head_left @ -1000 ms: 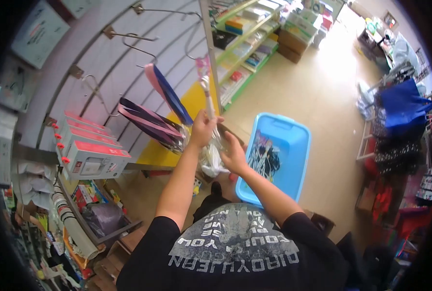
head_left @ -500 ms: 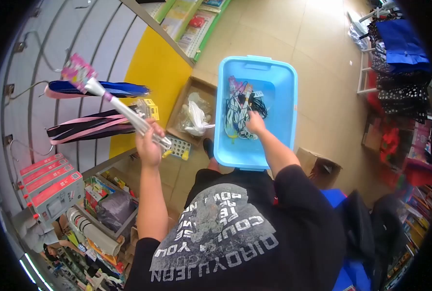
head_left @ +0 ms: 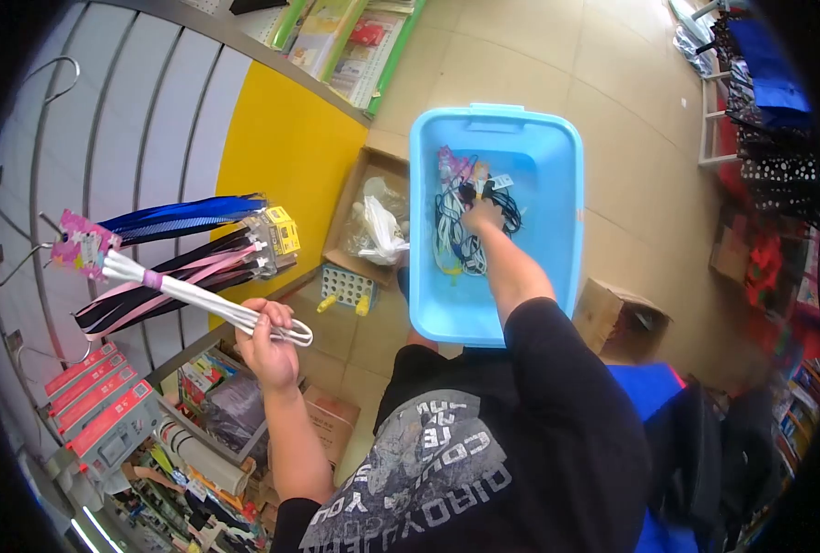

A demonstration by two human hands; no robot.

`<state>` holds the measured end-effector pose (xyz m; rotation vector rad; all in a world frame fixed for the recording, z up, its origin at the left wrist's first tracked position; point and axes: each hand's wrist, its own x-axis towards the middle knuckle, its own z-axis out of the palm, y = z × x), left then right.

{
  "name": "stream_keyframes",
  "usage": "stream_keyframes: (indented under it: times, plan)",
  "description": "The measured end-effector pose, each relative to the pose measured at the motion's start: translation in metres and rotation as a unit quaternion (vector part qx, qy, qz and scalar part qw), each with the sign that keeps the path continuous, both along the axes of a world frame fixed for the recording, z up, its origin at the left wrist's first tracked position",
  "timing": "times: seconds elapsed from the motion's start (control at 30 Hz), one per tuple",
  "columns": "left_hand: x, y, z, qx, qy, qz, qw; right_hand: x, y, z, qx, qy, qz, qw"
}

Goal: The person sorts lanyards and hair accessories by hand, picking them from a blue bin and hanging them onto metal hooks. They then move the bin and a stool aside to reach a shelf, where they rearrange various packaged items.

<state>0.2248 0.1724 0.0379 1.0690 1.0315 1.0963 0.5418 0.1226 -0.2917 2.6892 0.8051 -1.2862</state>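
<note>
My left hand is closed round the looped end of a bundle of white shoelaces. A pink patterned card tops the bundle, near a wall hook. Down in the light blue bin, my right hand has its fingers closed on black shoelaces, though its fingertips are partly hidden. White laces and a pink card lie beside it in the bin.
Blue laces and pink-and-black laces hang on the slatted wall. An open carton with plastic bags stands left of the bin, another carton right. Red-and-white boxes sit lower left.
My left hand has lowered the white shoelaces, tilting them flatter, with the card now by the hook. My right hand stays among the laces in the bin. The view has shifted.
</note>
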Motion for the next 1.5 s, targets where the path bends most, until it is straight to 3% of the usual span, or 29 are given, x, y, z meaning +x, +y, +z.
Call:
stream_keyframes:
  times: [0.07,0.13,0.17,0.2,0.3,0.4,0.43,0.47,0.57,0.73,0.87,1.0,1.07,1.13,1.17,1.2,1.3,1.47,1.5]
  plan:
    - [-0.001,0.004,-0.006,-0.012,-0.02,-0.006,1.0,-0.005,-0.011,0.014,0.132,-0.067,-0.066,0.987]
    - [0.001,0.004,-0.005,-0.02,-0.04,-0.001,0.999,-0.007,-0.02,0.029,0.209,-0.051,-0.167,0.962]
    - [0.0,0.003,-0.005,-0.028,-0.035,-0.008,0.999,-0.009,-0.026,0.03,0.308,-0.027,-0.236,0.921]
    - [-0.001,0.004,-0.005,-0.035,-0.031,-0.016,0.999,-0.011,-0.031,0.044,0.355,-0.088,-0.208,0.907]
    - [-0.005,0.006,-0.014,-0.023,-0.037,-0.032,0.999,-0.018,-0.044,0.104,0.398,0.019,-0.245,0.884]
    - [-0.006,0.007,-0.013,-0.029,-0.048,-0.042,0.998,-0.017,-0.057,0.09,0.433,-0.009,-0.149,0.889]
    - [-0.007,0.005,-0.013,-0.031,-0.064,-0.051,0.996,-0.015,-0.06,0.092,0.361,-0.019,-0.077,0.929]
    - [-0.009,0.002,-0.011,-0.033,-0.061,-0.048,0.996,-0.019,-0.062,0.091,0.36,-0.015,-0.075,0.93]
    - [-0.01,0.001,-0.006,-0.031,-0.027,-0.061,0.997,-0.022,-0.054,0.06,0.304,-0.007,0.064,0.95]
    - [-0.016,-0.004,0.002,-0.037,0.006,-0.041,0.998,-0.036,-0.016,0.03,0.167,0.014,0.172,0.971]
    - [-0.021,-0.003,0.003,-0.028,0.018,-0.043,0.999,-0.052,0.012,0.012,0.037,-0.055,0.24,0.968]
    - [-0.022,-0.004,0.002,-0.018,0.012,-0.046,0.999,-0.065,-0.001,0.008,0.09,-0.104,0.17,0.976]
    - [-0.023,-0.002,0.003,-0.016,0.003,-0.043,0.999,-0.07,-0.015,0.016,0.316,-0.148,0.06,0.935]
    - [-0.026,0.0,-0.001,-0.014,-0.026,-0.037,0.999,-0.068,-0.027,0.055,0.454,-0.05,-0.071,0.887]
    - [-0.026,-0.001,-0.001,-0.021,-0.022,-0.048,0.998,-0.068,-0.033,0.076,0.51,-0.113,-0.079,0.849]
    - [-0.026,-0.001,-0.001,-0.03,-0.017,-0.061,0.998,-0.066,-0.04,0.094,0.512,-0.12,-0.072,0.848]
    - [-0.028,-0.002,-0.006,-0.029,-0.021,-0.078,0.996,-0.062,-0.057,0.162,0.607,0.125,-0.307,0.722]
    - [-0.025,-0.004,-0.008,0.003,-0.015,-0.109,0.994,-0.046,-0.07,0.244,0.622,0.112,-0.314,0.708]
    - [-0.025,-0.004,-0.008,0.001,-0.025,-0.112,0.993,-0.051,-0.068,0.269,0.649,0.139,-0.326,0.673]
